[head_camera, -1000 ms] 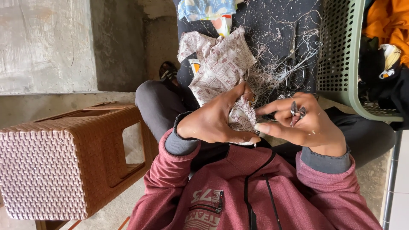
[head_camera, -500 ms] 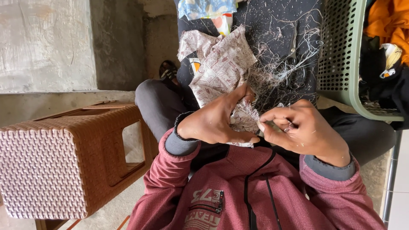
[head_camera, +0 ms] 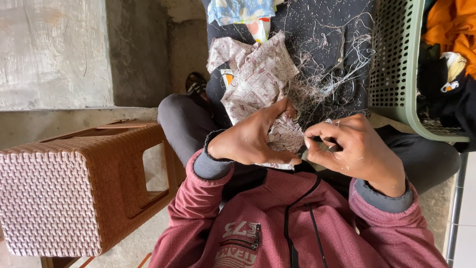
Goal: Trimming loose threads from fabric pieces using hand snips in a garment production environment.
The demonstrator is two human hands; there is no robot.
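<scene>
Clearly, the printed cloth [head_camera: 258, 84] is light and limp, draped over your lap; your left hand [head_camera: 250, 139] grips its bunched edge, your right hand [head_camera: 357, 149] pinches closed, seemingly on thread. Hold at the seam.

A small home garment workshop: thread scraps [head_camera: 327, 74], a clothes-filled basket [head_camera: 396, 64], bare concrete walls [head_camera: 54, 49].

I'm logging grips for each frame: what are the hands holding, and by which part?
The left hand grips the printed cloth at its bunched near end. The right hand pinches at that end's edge; what its fingertips hold cannot be told.
</scene>
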